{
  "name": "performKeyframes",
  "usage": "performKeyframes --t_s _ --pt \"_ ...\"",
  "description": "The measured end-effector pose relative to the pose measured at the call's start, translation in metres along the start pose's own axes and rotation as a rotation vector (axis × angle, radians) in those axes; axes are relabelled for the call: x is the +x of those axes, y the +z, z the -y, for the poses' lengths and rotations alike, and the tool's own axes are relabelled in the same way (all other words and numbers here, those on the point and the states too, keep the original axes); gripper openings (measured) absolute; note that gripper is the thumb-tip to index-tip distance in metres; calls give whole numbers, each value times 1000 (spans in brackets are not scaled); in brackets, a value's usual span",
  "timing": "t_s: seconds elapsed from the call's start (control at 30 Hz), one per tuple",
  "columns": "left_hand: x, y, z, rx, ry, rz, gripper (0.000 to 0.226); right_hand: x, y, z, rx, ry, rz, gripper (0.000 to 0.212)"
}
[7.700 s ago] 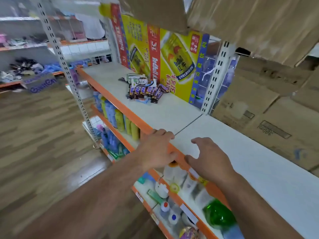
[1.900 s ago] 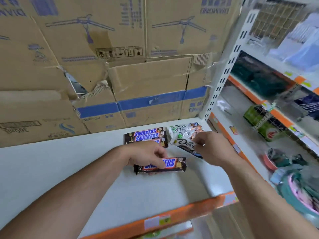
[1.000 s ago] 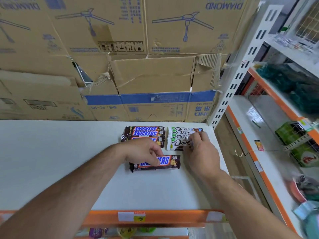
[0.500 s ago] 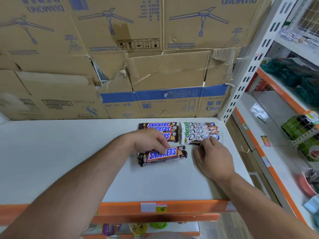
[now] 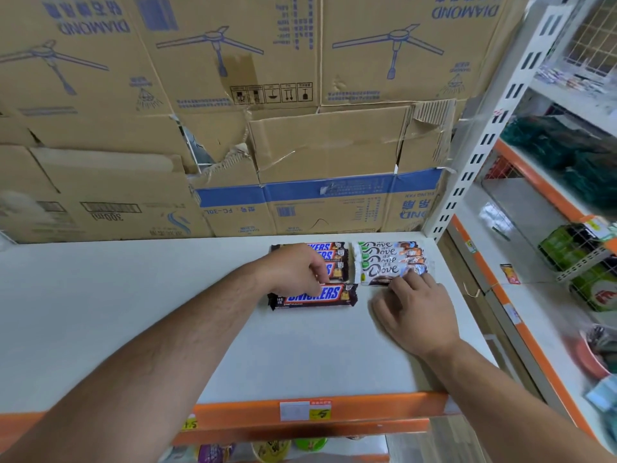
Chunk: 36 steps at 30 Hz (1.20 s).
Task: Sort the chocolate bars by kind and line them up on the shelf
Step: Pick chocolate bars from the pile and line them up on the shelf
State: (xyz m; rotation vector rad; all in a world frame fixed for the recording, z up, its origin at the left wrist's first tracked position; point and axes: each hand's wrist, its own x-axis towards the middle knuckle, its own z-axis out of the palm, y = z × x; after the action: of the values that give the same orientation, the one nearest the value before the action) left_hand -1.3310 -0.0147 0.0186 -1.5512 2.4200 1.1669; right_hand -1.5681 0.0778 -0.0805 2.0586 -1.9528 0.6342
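Several Snickers bars (image 5: pixel 338 259) lie stacked in a row at the back right of the white shelf (image 5: pixel 150 312). One more Snickers bar (image 5: pixel 330 296) lies flat just in front of them. My left hand (image 5: pixel 293 272) rests over its left part, with curled fingers holding its far edge. To the right is a row of white Dove bars (image 5: pixel 380 260). My right hand (image 5: pixel 415 312) lies flat on the shelf, its straight fingertips touching the front Dove bar.
Stacked cardboard boxes (image 5: pixel 300 145) form a wall right behind the bars. A white slotted upright (image 5: pixel 480 155) bounds the shelf on the right, and the orange front edge (image 5: pixel 384 407) is near me. A neighbouring shelf (image 5: pixel 534 295) holds green packs.
My right hand laid a Dove bar down into the Dove row and flattened onto the shelf. My left hand has slid the front Snickers bar slightly closer to the Snickers row.
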Motion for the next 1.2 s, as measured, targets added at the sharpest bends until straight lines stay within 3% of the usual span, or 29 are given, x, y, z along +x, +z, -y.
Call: performKeyframes --t_s 0.5,0.77,1.0,1.2 --pt "14 8 16 169 65 -212 21 -7 -4 3 -71 41 60 38" --pt "15 16 22 391 114 -346 12 -6 -8 6 -67 54 77 36" --pt "-6 36 31 424 276 -454 32 -4 -14 11 -101 77 138 36" --pt "-36 51 39 384 250 -376 41 -4 -17 16 -104 89 168 37"
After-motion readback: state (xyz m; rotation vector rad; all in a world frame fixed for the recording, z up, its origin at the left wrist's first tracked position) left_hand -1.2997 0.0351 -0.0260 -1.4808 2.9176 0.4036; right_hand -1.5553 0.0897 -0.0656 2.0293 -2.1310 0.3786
